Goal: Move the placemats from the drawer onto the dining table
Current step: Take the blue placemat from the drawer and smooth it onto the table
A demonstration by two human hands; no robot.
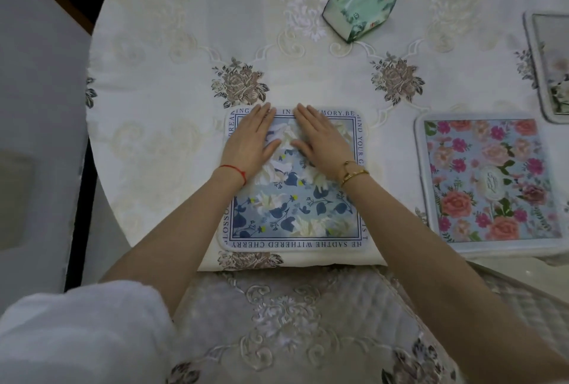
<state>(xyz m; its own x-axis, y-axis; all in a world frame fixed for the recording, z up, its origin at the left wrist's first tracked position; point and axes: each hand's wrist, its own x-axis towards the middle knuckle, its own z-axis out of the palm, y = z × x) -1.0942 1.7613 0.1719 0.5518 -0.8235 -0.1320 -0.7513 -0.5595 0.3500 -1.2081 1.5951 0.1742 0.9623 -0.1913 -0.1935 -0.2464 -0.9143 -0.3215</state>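
Head: third placemat [551, 69] cut off.

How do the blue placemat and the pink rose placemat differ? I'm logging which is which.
The blue placemat has blue leaves, white flowers and a lettered border; the pink rose placemat has pink blooms and a plain pale border. Both hands, left hand and right hand, press flat on the blue one; the pink one lies untouched. Both lie flat on the table.

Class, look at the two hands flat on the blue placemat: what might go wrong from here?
1. The blue placemat lies near the table edge; a push from the left hand or right hand might slide it off.
2. It could bunch the tablecloth.
3. Shifted sideways, it may crowd the pink floral placemat.
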